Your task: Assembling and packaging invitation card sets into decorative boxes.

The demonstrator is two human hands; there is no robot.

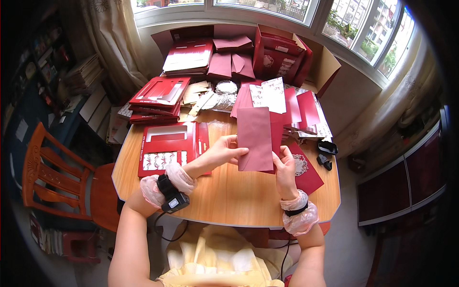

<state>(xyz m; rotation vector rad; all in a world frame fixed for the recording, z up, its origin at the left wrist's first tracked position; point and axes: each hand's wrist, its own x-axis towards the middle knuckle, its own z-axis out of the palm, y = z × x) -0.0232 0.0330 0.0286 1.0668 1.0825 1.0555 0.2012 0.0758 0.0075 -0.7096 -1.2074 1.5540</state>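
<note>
A dusky red paper envelope (254,136) is held up over the near half of the table. My left hand (226,149) pinches its left edge, thumb on the front face. At the lower right corner, my right hand (285,168) grips it between thumb and fingers. Behind the envelope shows a brighter red piece (277,131), mostly hidden; whether it is also in my grip is unclear. Beneath my right hand lies a red card (310,183) with a white lacy ornament. To the left, an open red windowed cardboard package (165,134) holds a patterned white paper.
Stacked red packages (156,95) stand at the left of the wooden table (222,201). Red envelopes (308,109) and patterned sheets (274,95) lie at the right, near black objects (327,147). A filled box (279,53) stands behind. A wooden chair (61,179) is at left.
</note>
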